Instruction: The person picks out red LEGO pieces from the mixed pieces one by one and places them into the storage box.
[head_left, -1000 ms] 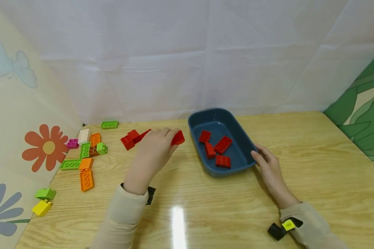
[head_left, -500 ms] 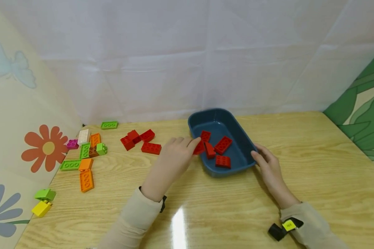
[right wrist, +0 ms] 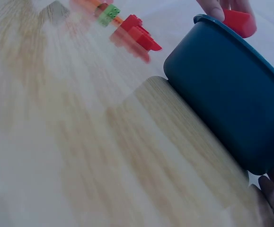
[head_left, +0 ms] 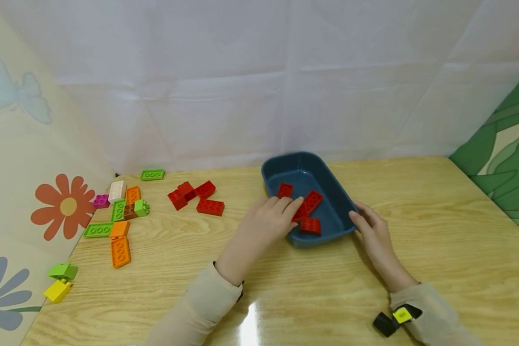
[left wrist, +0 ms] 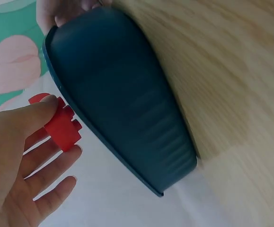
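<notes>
My left hand (head_left: 265,226) pinches a red toy brick (left wrist: 63,127) between thumb and fingers over the near-left rim of a dark blue plastic bin (head_left: 339,211). In the left wrist view the brick's studs face the bin's outer wall, near its rim. Several red bricks, among them one with an open underside (head_left: 315,199) and one with its studs showing (head_left: 310,226), lie inside. At the bin's right corner my right hand (head_left: 374,235) holds the rim, thumb on top and fingers outside below. Part of the bin's interior is hidden behind my left hand.
Left of the bin lies a small group of red bricks (head_left: 210,207). Farther left are orange (head_left: 120,251), green (head_left: 98,229), white (head_left: 117,191) and magenta (head_left: 101,201) bricks, with a yellow one (head_left: 58,290) near the left wall. A white cloth (head_left: 207,96) hangs behind the table.
My left hand has carried the red brick rightward from beside the red group to over the bin. The right hand and the bin stay in place.
</notes>
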The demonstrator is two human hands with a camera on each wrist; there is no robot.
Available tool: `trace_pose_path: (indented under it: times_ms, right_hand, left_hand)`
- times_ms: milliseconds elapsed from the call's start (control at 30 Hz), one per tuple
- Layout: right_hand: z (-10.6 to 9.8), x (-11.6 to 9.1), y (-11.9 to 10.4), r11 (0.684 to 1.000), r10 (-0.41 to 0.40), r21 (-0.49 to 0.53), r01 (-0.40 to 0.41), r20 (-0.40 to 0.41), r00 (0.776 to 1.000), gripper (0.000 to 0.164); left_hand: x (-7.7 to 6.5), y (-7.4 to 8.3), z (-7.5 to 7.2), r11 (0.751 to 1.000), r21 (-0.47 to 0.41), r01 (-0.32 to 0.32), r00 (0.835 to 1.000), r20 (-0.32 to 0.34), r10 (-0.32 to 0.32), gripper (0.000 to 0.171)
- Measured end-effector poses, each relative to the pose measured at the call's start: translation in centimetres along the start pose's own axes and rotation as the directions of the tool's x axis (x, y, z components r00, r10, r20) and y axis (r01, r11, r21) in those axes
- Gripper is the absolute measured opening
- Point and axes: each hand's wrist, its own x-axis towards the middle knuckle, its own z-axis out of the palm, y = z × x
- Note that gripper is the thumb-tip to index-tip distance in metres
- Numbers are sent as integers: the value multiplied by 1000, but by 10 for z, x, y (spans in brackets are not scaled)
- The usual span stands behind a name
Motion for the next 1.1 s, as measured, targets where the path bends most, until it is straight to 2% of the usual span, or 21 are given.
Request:
trace_pose_path:
  times_ms: [133, 267, 467, 767, 900, 1100]
  right_hand:
    - [0, 0, 0, 1000, 5, -2, -5, 4, 1000, 50]
    - [0, 0, 0, 1000, 16, -7, -16, 0, 1000, 50]
    - [1, 0, 0, 1000, 22, -9, -22, -8, 1000, 50]
    - [1, 0, -1, 1000, 13, -17, -13, -12, 1000, 49]
    - [1, 0, -1, 1000, 10, -15, -10, -13, 1000, 49]
    - [1, 0, -1, 1000, -2, 14, 2, -8, 1000, 49]
  left_hand:
    - [4, 5, 3, 1000, -5, -3, 1000, 18, 4, 51]
    - [9, 7, 5, 998, -55, 28, 995, 99, -22, 50]
    - [17, 8, 8, 986, -144, 87, 969, 243, -50, 49]
    - [23, 11, 12, 974, -181, 137, 945, 319, -73, 45]
    - [26, 13, 13, 963, -201, 181, 924, 369, -97, 45]
    - [33, 16, 13, 951, -197, 240, 878, 461, -126, 46]
